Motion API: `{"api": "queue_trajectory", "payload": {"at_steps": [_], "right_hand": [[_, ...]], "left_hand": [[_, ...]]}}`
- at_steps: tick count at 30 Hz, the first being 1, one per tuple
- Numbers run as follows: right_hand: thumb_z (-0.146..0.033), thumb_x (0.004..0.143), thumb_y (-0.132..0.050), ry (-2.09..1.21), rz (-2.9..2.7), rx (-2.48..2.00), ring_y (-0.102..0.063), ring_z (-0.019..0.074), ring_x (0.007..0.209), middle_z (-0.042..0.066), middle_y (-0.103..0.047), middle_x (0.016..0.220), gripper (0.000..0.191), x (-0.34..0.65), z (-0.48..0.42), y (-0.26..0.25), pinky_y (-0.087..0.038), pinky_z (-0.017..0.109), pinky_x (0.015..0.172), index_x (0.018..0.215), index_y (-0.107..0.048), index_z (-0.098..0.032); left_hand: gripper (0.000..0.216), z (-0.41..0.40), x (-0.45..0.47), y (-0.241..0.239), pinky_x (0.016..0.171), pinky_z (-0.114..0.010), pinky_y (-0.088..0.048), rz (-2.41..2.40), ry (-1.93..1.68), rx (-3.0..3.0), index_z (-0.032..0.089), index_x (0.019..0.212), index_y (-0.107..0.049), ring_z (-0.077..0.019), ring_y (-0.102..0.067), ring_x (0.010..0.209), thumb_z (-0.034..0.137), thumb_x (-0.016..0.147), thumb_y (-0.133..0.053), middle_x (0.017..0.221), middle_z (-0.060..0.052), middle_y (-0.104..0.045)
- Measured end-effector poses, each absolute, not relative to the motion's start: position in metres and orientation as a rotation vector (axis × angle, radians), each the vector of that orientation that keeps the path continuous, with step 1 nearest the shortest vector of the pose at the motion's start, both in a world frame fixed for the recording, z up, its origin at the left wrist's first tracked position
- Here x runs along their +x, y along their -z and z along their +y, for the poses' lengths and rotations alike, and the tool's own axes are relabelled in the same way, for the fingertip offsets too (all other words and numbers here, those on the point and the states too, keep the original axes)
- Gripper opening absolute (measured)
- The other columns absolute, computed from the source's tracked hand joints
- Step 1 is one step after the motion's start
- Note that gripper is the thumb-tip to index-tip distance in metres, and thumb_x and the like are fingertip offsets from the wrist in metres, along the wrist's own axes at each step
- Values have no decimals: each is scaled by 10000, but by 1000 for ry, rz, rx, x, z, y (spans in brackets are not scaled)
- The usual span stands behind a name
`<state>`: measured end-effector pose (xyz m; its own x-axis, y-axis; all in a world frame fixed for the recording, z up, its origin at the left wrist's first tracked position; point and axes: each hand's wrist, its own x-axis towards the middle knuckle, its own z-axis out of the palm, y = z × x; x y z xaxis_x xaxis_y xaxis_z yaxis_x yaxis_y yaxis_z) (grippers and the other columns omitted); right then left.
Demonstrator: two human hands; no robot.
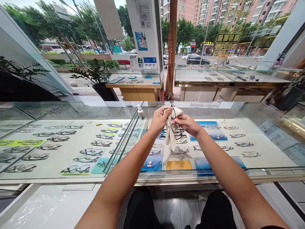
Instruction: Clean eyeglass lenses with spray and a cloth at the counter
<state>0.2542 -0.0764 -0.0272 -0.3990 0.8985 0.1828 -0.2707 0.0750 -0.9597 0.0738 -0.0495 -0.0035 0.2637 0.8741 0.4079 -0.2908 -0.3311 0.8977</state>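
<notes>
My left hand (159,120) is closed on a beige cleaning cloth (170,135) that hangs down from it. My right hand (187,123) pinches a pair of thin dark-framed glasses (175,112), partly wrapped in the cloth. Both hands are held together above the glass top of a display counter (262,173). A small spray bottle (141,112) stands on the glass just left of my left hand.
Under the glass lie several rows of spectacle frames (91,152) on white, blue and orange trays. More glass counters (202,76) stand beyond, with potted plants (100,76) at the left. Big windows face a street with cars. My dark-trousered knees (140,206) are below the counter edge.
</notes>
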Motion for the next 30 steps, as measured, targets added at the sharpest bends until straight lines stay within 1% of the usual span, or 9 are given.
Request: {"api": "queue_trajectory", "payload": {"at_steps": [4, 7, 10, 12, 14, 18, 21, 25, 30], "right_hand": [[-623, 690, -1020, -1466, -1336, -674, -615, 191, 827, 56, -751, 888, 495, 253, -78, 25, -511, 343, 815, 819, -794, -201], [-607, 697, -1010, -1381, -1290, -668, -611, 184, 864, 39, -728, 922, 474, 253, -78, 22, -521, 339, 857, 808, -765, -217], [-615, 720, -985, -1297, -1263, -665, -654, 216, 1049, 60, -752, 1128, 455, 257, -76, 19, -547, 361, 980, 806, -757, -230], [-609, 736, -975, -1253, -1247, -658, -648, 245, 1203, 72, -745, 1320, 432, 260, -74, 17, -549, 387, 1066, 807, -763, -240], [-594, 747, -973, -1232, -1227, -645, -633, 261, 1288, 71, -730, 1413, 408, 264, -74, 15, -544, 408, 1122, 802, -765, -247], [-573, 751, -980, -1243, -1177, -612, -649, 261, 1312, 59, -750, 1390, 383, 269, -74, 13, -547, 406, 1154, 794, -767, -258], [-565, 741, -994, -1247, -1134, -593, -660, 255, 1330, 55, -775, 1324, 373, 271, -75, 11, -559, 374, 1139, 797, -782, -263], [-573, 745, -996, -1246, -1120, -588, -675, 255, 1349, 56, -805, 1258, 376, 273, -77, 9, -573, 360, 1125, 799, -781, -269], [-553, 744, -999, -1270, -1122, -584, -739, 230, 1190, 52, -816, 1093, 386, 273, -79, 7, -594, 354, 1088, 799, -756, -258]], "left_hand": [[645, -42, 73, 9, 537, -264, -428, 571, -1330, 1403, 189, 881, -717, -134, -575, 575, 814, 813, -859, 683, -1, -673], [652, -34, 72, 10, 653, -273, -526, 541, -1406, 1369, 193, 965, -755, -169, -677, 734, 799, 773, -900, 827, -31, -747], [620, -30, 68, 6, 698, -276, -564, 558, -1511, 1342, 220, 1084, -781, -173, -696, 806, 753, 793, -901, 926, -41, -764], [565, -29, 63, 3, 627, -266, -537, 600, -1555, 1317, 247, 1115, -768, -155, -647, 719, 718, 825, -885, 843, -15, -704], [503, -30, 59, -1, 568, -251, -503, 641, -1590, 1294, 260, 1060, -724, -131, -573, 632, 672, 830, -898, 754, 24, -604], [570, -31, 52, -3, 466, -225, -373, 727, -1662, 1330, 253, 875, -529, -78, -419, 515, 587, 765, -978, 694, 80, -458], [637, -27, 50, -3, 460, -233, -347, 737, -1757, 1410, 247, 834, -467, -63, -392, 524, 613, 754, -982, 757, 64, -505], [557, -24, 49, -4, 502, -240, -388, 711, -1818, 1490, 242, 917, -560, -84, -511, 611, 636, 820, -940, 974, -15, -679], [415, -34, 46, -6, 558, -275, -412, 757, -1823, 1720, 266, 1076, -677, -121, -502, 611, 649, 975, -801, 818, 15, -616]]}}
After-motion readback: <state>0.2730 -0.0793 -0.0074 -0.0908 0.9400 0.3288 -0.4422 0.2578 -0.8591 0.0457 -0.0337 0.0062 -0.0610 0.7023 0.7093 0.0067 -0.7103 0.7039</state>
